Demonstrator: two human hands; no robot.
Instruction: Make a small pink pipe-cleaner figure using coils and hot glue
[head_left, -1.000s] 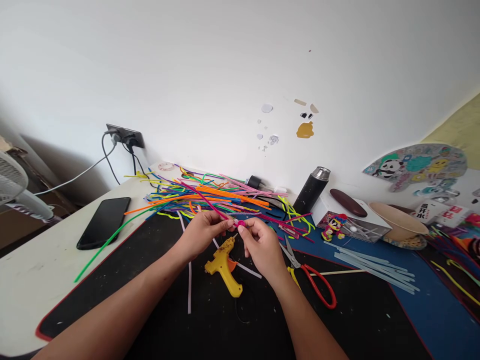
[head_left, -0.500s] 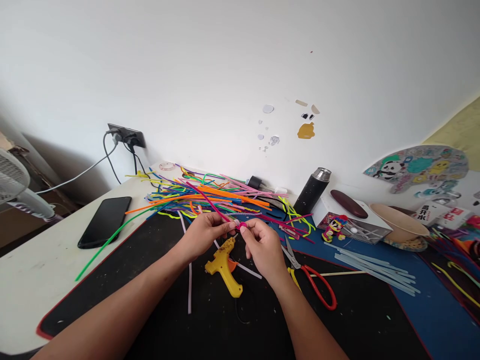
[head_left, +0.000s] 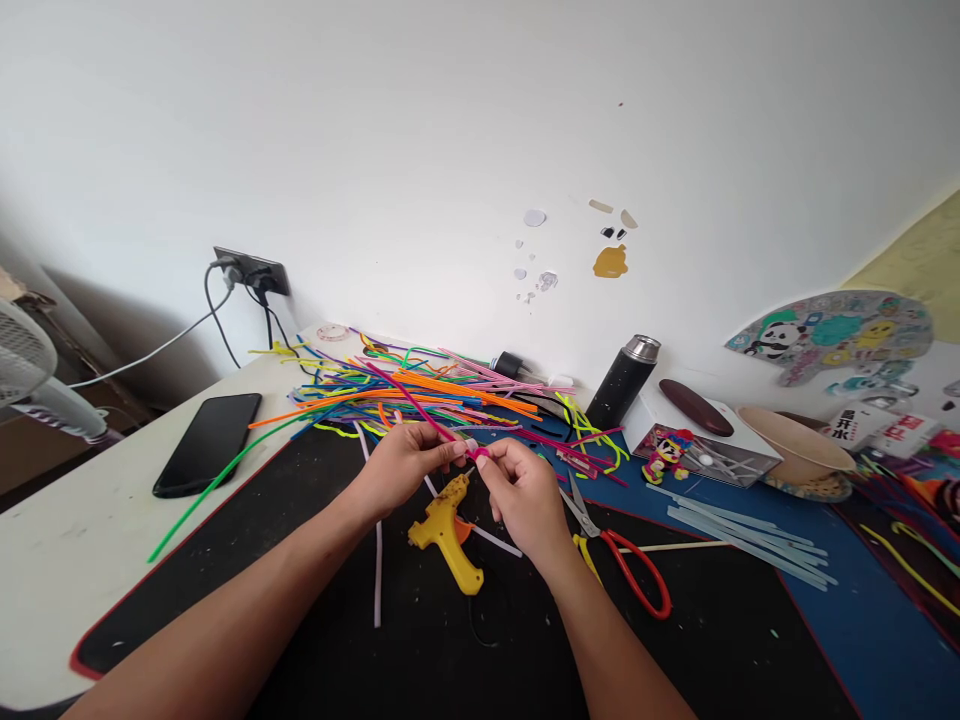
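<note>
Both hands are above the black mat [head_left: 322,640], and they meet at one magenta pipe cleaner [head_left: 416,404]. This pipe cleaner is held in the air: its long free part goes up and away to the left, in front of the heap of coloured pipe cleaners [head_left: 466,390], and its near end is between the two sets of fingertips. The left hand [head_left: 405,465] pinches it with thumb and forefinger brought together, without visible gap. The right hand [head_left: 529,495] has also thumb and forefinger closed, on the magenta end, which seems to be curled there; its other fingers are bent loosely. At this same place one sees a small pale piece [head_left: 471,443], but I cannot tell what it is, nor which hand carries it.

In my judgement, the step in hand is a fine shaping or fitting of this end, done by the fingertips only. The next move calls, I think, for a steady left pinch while the right fingers press or turn the end by a little amount, so that the curl does not spring back.

The yellow glue gun [head_left: 450,545] lies just below the hands, untouched, with its nozzle directed toward them. The red-handled scissors [head_left: 637,575] rest beside the right forearm, blades apart, and no finger is on them
</note>
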